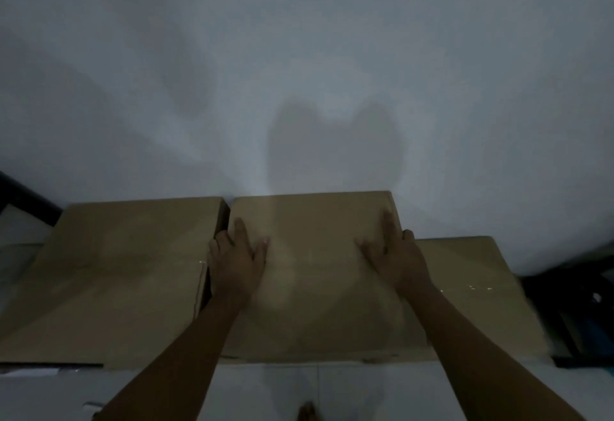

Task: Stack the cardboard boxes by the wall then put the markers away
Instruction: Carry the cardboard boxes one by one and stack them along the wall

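A brown cardboard box [315, 274] lies against the white wall [299, 71], on top of a lower box [471, 274] that shows at the right. Another cardboard box [109, 271] stands beside it on the left. My left hand [237, 257] presses flat on the top box near its left edge, with the outer fingers curling over that edge. My right hand [393, 251] rests flat near the right edge, the little finger over the side. No markers are in view.
White tiled floor [332, 390] runs in front of the boxes, with my foot [307, 412] at the bottom edge. Dark furniture [578, 307] stands at the right and a dark frame [23, 198] at the far left. The scene is dim.
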